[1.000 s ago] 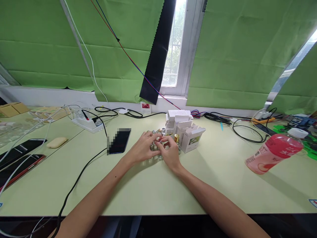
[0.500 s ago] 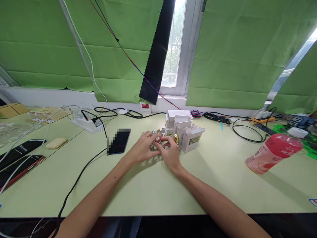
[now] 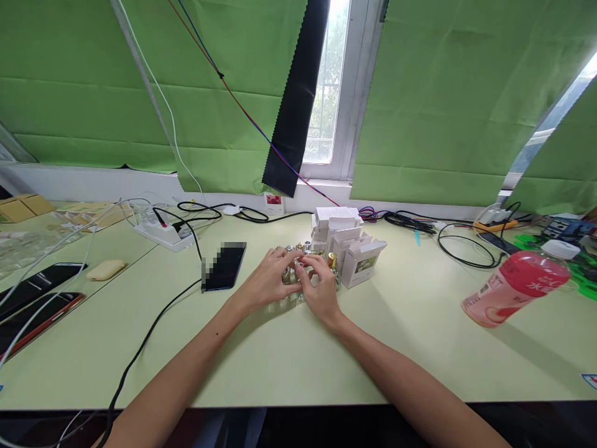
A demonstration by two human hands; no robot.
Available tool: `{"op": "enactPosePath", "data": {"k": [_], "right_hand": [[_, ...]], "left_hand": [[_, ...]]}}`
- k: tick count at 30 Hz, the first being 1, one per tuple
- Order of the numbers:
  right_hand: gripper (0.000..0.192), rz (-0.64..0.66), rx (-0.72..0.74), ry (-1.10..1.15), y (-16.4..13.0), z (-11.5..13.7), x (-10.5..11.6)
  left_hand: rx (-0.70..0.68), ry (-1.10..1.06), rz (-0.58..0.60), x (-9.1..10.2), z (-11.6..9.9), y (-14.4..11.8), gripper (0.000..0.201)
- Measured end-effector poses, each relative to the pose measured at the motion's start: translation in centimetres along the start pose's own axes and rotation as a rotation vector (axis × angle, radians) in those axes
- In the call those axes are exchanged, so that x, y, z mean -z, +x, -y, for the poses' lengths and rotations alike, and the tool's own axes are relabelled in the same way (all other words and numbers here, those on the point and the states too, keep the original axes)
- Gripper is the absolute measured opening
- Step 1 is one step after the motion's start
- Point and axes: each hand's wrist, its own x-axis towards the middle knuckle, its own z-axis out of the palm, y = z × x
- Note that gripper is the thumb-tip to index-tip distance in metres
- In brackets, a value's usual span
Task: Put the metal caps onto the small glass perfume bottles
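Left hand [image 3: 275,274] and right hand [image 3: 319,287] are together here, fingertips meeting over a huddle of small glass bottles [image 3: 308,245], well in from the near edge of the desk [image 3: 280,367]. Thumbs and forefingers curl around a silver-topped one; whether they grip it, I can't tell from here! A gold cap [image 3: 332,259] gleams beside the right hand, white cartons [image 3: 364,266] crowd just behind toward the far edge, and a phone [image 3: 228,267] lies off to the left.

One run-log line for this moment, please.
left hand: at small bottles | right hand: at same bottles | beside bottles: white boxes
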Motion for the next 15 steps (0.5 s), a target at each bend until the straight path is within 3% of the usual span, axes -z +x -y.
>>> {"op": "enactPosePath", "data": {"k": [15], "right_hand": [[0.013, 0.009, 0.025, -0.009, 0.19, -0.36, -0.06]], "left_hand": [[-0.014, 0.010, -0.008, 0.19, -0.23, 0.04, 0.045]]}}
